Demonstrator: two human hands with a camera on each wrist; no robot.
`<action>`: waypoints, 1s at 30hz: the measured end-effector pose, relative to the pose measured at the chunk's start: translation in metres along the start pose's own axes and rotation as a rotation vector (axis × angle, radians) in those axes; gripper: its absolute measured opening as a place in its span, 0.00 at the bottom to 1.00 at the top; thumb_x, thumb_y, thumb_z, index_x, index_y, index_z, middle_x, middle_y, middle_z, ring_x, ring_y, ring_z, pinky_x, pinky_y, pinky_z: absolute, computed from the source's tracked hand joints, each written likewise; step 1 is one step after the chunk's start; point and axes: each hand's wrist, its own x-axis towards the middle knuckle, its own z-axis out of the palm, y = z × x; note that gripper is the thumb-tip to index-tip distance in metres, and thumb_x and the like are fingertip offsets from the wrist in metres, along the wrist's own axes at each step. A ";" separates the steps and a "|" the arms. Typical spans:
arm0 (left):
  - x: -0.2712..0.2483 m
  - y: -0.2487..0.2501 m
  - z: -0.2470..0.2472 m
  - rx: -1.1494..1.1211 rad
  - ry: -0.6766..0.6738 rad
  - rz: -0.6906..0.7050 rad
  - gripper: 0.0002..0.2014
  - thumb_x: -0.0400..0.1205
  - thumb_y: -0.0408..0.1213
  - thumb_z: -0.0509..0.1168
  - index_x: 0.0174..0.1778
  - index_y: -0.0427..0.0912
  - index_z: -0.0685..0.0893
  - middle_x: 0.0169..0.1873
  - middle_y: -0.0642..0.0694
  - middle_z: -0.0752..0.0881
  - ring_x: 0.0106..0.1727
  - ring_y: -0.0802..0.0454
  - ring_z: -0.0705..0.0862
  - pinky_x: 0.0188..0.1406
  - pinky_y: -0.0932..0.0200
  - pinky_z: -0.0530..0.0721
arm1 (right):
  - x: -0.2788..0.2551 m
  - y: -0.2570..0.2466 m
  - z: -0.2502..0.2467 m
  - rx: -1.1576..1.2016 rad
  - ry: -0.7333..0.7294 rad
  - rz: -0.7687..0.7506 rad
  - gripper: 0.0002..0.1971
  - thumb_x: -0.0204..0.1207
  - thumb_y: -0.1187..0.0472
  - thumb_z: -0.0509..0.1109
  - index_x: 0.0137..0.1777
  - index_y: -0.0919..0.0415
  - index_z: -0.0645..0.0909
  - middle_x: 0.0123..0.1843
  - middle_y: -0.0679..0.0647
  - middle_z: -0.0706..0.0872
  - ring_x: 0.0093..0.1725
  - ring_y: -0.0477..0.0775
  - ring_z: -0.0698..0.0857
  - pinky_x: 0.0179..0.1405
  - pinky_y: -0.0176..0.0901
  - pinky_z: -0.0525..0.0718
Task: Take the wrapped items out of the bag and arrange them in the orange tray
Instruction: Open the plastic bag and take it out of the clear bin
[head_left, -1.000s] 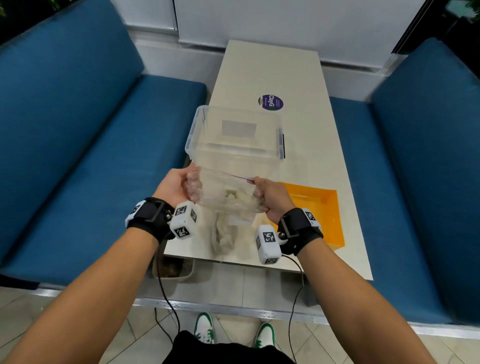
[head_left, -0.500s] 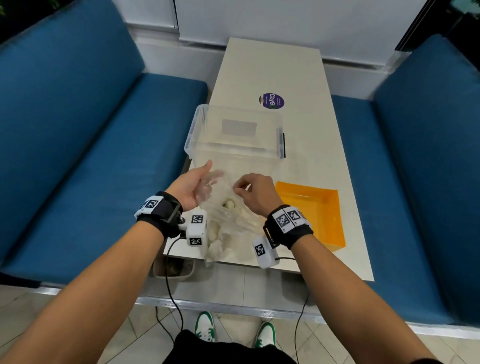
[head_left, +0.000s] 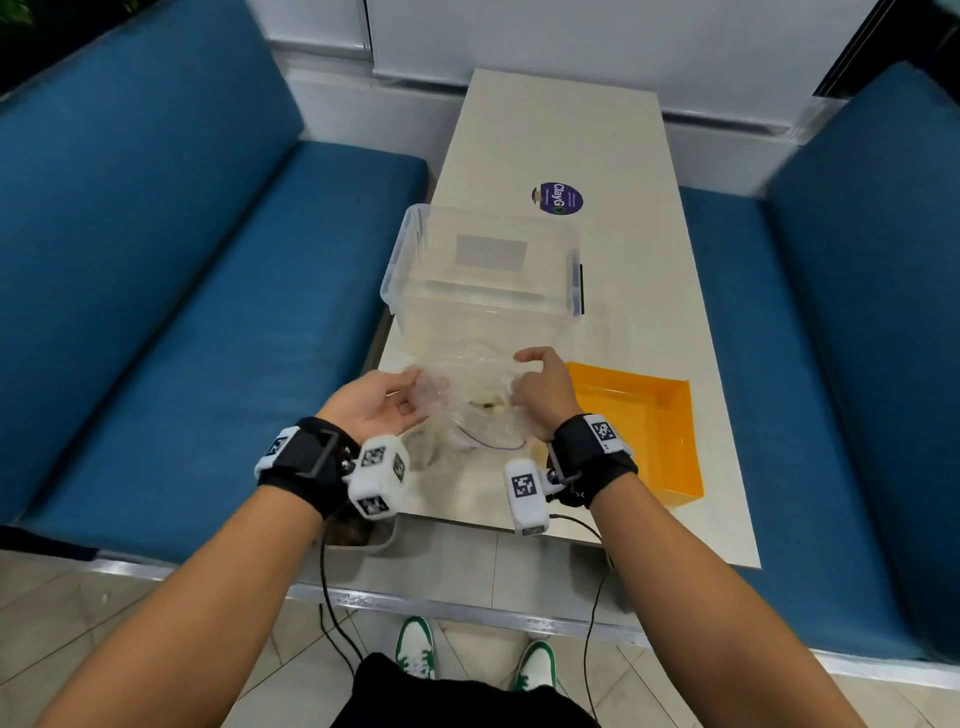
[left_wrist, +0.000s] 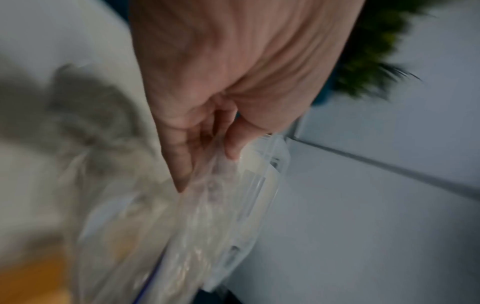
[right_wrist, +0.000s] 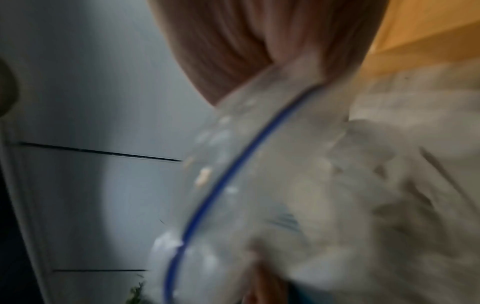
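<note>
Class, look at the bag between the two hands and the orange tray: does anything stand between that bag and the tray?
Nothing visible does. The bag is held by the left hand and the right hand just left of the orange tray. Only the right hand itself lies on that side. The clear bin stands farther back, off the path.

Blurred bag (right_wrist: 259, 185) against right hand (right_wrist: 246, 45)

Clear crinkly plastic bag (head_left: 475, 400), glossy orange plastic tray (head_left: 670, 441), clear plastic bin (head_left: 483, 312), matt cream tabletop (head_left: 639, 291).
</note>
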 end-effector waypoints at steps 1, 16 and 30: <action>0.000 0.003 -0.001 -0.060 0.010 -0.032 0.11 0.90 0.27 0.60 0.63 0.32 0.85 0.54 0.38 0.90 0.54 0.45 0.90 0.43 0.41 0.95 | -0.004 -0.001 0.001 0.011 -0.014 0.032 0.18 0.74 0.75 0.56 0.49 0.50 0.78 0.41 0.61 0.82 0.31 0.57 0.78 0.28 0.44 0.75; 0.037 0.006 -0.015 0.717 0.083 0.293 0.30 0.70 0.53 0.85 0.65 0.46 0.87 0.65 0.48 0.88 0.65 0.48 0.84 0.64 0.52 0.82 | 0.000 0.011 -0.006 -0.483 0.079 -0.172 0.22 0.88 0.53 0.65 0.31 0.61 0.72 0.32 0.55 0.77 0.33 0.54 0.73 0.34 0.46 0.67; 0.042 0.014 -0.023 0.111 0.130 0.139 0.08 0.87 0.25 0.65 0.58 0.29 0.87 0.50 0.36 0.93 0.47 0.42 0.93 0.41 0.47 0.93 | -0.010 0.008 0.008 -0.333 -0.045 -0.299 0.08 0.81 0.67 0.59 0.49 0.57 0.80 0.37 0.49 0.81 0.33 0.49 0.77 0.37 0.44 0.72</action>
